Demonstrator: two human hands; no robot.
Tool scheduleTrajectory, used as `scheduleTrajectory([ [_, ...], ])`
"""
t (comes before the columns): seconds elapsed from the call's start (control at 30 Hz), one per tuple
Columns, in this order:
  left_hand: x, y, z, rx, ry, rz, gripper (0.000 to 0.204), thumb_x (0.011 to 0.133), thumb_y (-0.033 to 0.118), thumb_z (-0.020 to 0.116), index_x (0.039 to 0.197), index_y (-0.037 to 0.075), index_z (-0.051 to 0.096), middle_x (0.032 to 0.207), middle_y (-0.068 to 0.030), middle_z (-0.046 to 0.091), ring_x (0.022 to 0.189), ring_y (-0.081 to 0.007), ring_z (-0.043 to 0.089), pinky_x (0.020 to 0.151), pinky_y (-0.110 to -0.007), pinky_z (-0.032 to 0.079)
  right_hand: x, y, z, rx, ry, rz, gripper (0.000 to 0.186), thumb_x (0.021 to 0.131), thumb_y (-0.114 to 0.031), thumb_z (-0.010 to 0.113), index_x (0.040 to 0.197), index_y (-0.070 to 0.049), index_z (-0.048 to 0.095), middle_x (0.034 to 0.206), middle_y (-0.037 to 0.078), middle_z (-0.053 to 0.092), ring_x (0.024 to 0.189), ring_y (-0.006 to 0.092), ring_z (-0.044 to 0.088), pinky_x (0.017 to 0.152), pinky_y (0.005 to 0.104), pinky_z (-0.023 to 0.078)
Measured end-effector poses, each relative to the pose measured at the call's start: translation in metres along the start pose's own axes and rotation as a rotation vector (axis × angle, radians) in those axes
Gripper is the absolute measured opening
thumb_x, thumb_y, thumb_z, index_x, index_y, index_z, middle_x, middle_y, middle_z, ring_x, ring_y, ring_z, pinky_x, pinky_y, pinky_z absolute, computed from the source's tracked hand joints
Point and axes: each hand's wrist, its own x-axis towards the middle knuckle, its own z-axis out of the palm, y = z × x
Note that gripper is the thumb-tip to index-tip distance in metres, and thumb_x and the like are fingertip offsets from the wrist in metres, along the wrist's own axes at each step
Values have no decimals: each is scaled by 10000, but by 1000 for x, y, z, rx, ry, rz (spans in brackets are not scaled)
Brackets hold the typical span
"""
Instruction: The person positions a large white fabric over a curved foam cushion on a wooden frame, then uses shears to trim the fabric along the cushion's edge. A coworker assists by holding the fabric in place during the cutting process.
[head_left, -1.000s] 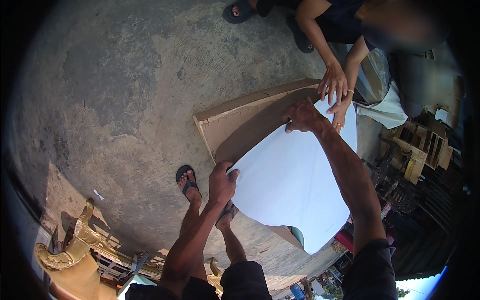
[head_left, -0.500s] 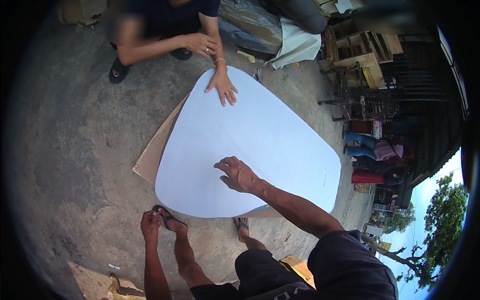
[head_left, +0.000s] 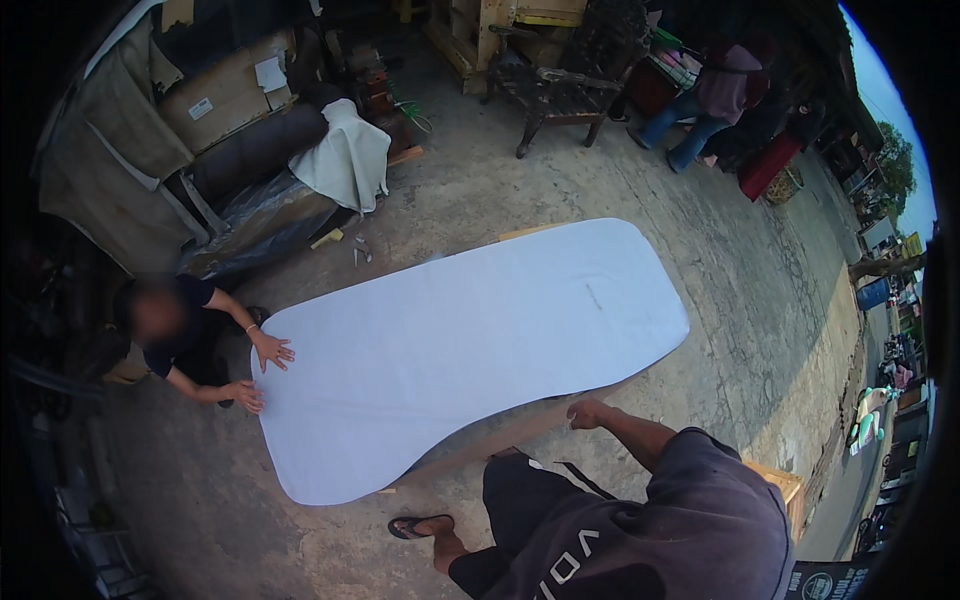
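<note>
At the far left, grey cloth (head_left: pixel 125 150) hangs over stored goods, and a white cloth (head_left: pixel 345 155) drapes over the end of a dark roll (head_left: pixel 260 145), perhaps just to be out of the way. Below them a co-worker (head_left: pixel 190 335) crouches at the end of the sheet (head_left: pixel 470 340), low enough to reach it comfortably. One co-worker's hand (head_left: pixel 273 350) lies flat on top with fingers spread, probably to stop the sheet sliding; the other (head_left: pixel 243 396) is at the rim, as if to feel or guide the edge.

The sheet, white and round-cornered, lies across the middle over a frame (head_left: pixel 505 430) on the floor (head_left: pixel 780 330). The frame seems to bear its weight and keep it fairly flat, while its side shows beneath the sheet's inward curve. A small dark mark (head_left: pixel 591 295) sits toward the right end.

The wearer's left hand is out of view. The right hand (head_left: pixel 590 413) is just beside the near edge, fingers curled; whether they grip anything I cannot tell. That spot puts the edge within easy reach. Beyond the sheet stands a carved chair (head_left: pixel 575 90), and farther right, near some bystanders (head_left: pixel 735 90), a woven basket (head_left: pixel 785 185), both well apart from the work
</note>
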Motion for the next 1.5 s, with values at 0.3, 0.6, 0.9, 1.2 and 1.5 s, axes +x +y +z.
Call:
scheduleTrajectory([
  [0.3,-179,48,130,208,-96,661,240,995,246,661,1124,43,652,874,-92,679,711,-198,681,593,-347,560,-123,203,50,566,70,440,271,899,-266,632,964,-46,778,826,107,777,691,221,756,677,369,603],
  [0.6,-239,-127,223,-25,74,630,238,981,168,652,1154,6,640,904,-89,695,739,-206,685,646,-338,577,-179,375,123,433,-261,174,311,907,-274,610,1012,-53,802,1032,128,777,843,245,780,731,383,611],
  [0.9,-316,-420,375,56,19,8,267,1008,231,639,1166,16,638,896,-104,699,755,-227,696,657,-360,583,-190,556,16,565,-13,328,241,856,-152,592,818,8,768,883,177,770,700,256,774,667,363,606],
  [1.2,-340,-448,533,213,17,30,241,992,175,641,1153,-4,636,833,-105,699,694,-232,694,624,-368,599,-112,536,-74,661,-111,-32,296,934,-254,653,1153,-80,746,921,108,770,806,188,742,705,363,594],
  [1.5,-374,-274,912,340,-146,453,331,1027,274,646,1215,2,625,1029,-132,697,886,-228,696,780,-353,576,25,657,-151,1086,278,20,347,964,-297,690,1233,-79,682,1061,122,747,987,283,727,907,394,557],
])
